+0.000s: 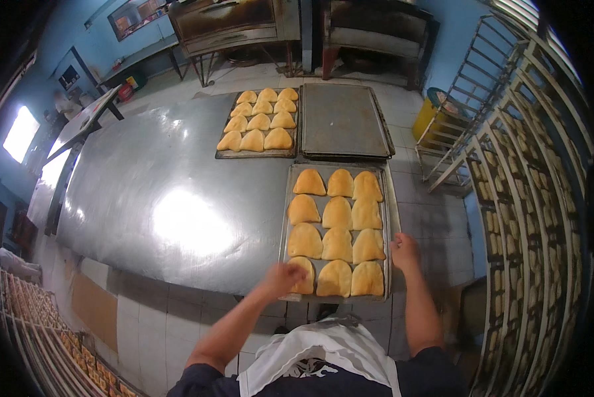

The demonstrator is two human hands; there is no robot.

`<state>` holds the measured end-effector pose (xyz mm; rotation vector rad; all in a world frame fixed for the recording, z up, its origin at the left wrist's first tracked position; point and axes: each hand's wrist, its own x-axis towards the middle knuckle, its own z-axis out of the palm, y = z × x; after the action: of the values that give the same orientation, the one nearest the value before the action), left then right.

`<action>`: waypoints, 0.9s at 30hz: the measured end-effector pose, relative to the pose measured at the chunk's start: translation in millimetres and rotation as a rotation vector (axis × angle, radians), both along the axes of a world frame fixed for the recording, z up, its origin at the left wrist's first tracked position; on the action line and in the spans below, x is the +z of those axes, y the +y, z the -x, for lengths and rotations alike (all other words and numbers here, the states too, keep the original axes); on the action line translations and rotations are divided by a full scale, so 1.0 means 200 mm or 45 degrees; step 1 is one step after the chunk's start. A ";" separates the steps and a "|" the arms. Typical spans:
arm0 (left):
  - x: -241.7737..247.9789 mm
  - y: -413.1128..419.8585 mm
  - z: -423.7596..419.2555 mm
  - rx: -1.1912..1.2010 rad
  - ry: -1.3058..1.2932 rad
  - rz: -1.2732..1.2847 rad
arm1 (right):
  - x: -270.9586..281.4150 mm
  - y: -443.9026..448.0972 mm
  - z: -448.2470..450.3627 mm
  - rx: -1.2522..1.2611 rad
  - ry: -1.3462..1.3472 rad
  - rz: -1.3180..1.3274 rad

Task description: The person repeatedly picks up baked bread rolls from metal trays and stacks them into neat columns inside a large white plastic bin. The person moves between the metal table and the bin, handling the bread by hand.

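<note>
A metal baking tray with rows of golden folded breads lies at the near right end of the steel table. My left hand is over its near left corner, partly covering a folded bread; whether its fingers touch the bread or grip anything is unclear. At the tray's right side is my right hand, its fingers curled close to the rim; their hold on it cannot be made out. Beyond, a second tray bears smaller-looking golden breads, and beside it lies a stack of flat dark trays.
Racks of bread stand close on the right, another rack at the lower left. A yellow bin is beyond the table's right side. Ovens line the far wall. A person is far off at the left.
</note>
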<state>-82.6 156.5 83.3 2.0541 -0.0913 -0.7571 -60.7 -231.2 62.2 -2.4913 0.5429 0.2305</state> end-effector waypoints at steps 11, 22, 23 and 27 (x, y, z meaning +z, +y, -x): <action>-0.34 -0.35 -1.39 0.227 -0.708 -0.685 | -0.10 0.04 -0.78 0.225 -0.464 0.011; -0.11 -0.19 -1.22 1.768 -0.614 0.396 | -0.07 0.31 -0.97 0.476 -0.574 0.266; -0.08 -0.15 -1.17 1.612 -0.597 0.402 | -0.03 0.36 -0.95 0.533 -0.738 0.187; 0.00 -0.28 -0.99 1.016 -0.432 0.783 | 0.08 0.61 -0.82 0.767 -0.931 -0.222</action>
<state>114.7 100.8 82.5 1.4164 0.2647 0.1201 103.2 -109.1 77.3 -2.2778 -0.5058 -0.3869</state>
